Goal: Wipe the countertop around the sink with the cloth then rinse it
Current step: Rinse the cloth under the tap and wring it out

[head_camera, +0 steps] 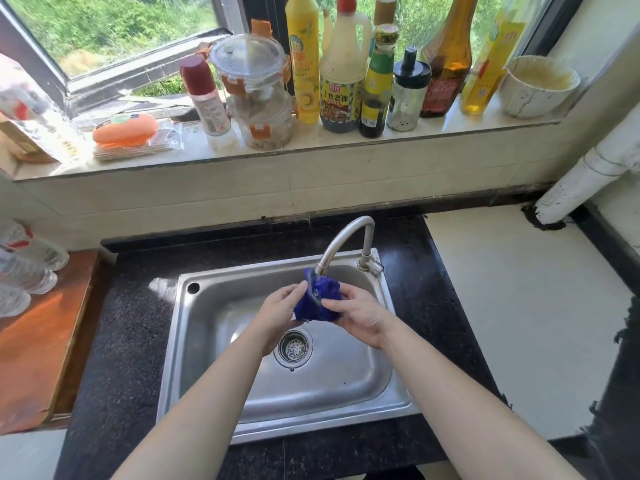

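Cloth [320, 301]: blue, bunched, held between your two hands above the sink [332, 386], directly under the faucet [346, 235] spout, with water falling on its top.
Left hand [278, 315]: your fingers are curled round the cloth's left side.
Right hand [360, 320]: your thumb and fingers grip its right side.
Drain strainer [293, 346]: below the cloth, by your left wrist.
Countertop [121, 341]: dark and speckled, surrounding the sink.
Windowsill [346, 140]: bottles and jars in a row.
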`<action>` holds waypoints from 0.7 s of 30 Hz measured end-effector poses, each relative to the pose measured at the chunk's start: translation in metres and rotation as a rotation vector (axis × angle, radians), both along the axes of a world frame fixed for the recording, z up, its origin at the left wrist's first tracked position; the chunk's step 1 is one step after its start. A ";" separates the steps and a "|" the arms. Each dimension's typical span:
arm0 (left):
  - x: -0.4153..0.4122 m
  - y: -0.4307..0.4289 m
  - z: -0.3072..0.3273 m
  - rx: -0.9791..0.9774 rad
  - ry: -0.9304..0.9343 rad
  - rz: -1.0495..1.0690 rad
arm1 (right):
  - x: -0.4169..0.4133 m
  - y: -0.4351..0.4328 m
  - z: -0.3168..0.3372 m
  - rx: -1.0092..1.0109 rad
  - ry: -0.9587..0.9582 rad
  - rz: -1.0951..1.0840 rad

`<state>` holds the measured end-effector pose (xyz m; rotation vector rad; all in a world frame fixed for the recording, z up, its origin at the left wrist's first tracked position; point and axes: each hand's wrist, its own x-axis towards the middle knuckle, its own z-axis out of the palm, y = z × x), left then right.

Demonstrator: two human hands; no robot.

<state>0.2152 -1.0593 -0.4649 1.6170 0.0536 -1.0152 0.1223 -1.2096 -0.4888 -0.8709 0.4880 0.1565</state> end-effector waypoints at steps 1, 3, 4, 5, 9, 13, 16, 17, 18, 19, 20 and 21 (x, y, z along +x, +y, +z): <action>-0.002 -0.002 -0.001 -0.025 -0.005 -0.004 | -0.001 -0.001 0.001 -0.016 0.016 0.002; -0.004 -0.004 -0.006 -0.048 -0.020 0.039 | -0.004 -0.002 0.002 -0.055 0.068 -0.023; -0.004 -0.004 -0.008 -0.049 -0.034 0.066 | -0.006 -0.002 0.002 -0.079 0.105 -0.047; -0.005 -0.004 -0.009 -0.044 -0.051 0.089 | -0.007 -0.003 0.002 -0.111 0.148 -0.077; -0.004 -0.005 -0.009 -0.012 -0.070 0.176 | -0.011 -0.008 -0.003 -0.277 0.316 -0.152; -0.001 -0.007 -0.004 -0.091 0.055 0.263 | -0.010 -0.008 -0.004 -0.248 0.252 -0.162; -0.001 -0.003 -0.003 -0.122 0.053 0.237 | -0.006 -0.003 -0.003 -0.191 0.176 -0.134; 0.000 -0.002 -0.004 -0.103 0.018 0.225 | -0.006 -0.002 -0.005 -0.194 0.169 -0.119; 0.001 0.000 -0.006 -0.091 -0.012 0.231 | -0.005 -0.001 -0.007 -0.216 0.189 -0.102; 0.003 0.001 -0.009 -0.088 -0.033 0.253 | -0.005 -0.001 -0.010 -0.261 0.240 -0.084; 0.005 0.002 -0.010 -0.099 -0.037 0.281 | -0.007 -0.001 -0.013 -0.336 0.317 -0.063; 0.006 0.003 -0.009 -0.113 -0.030 0.300 | -0.009 -0.001 -0.017 -0.438 0.403 -0.033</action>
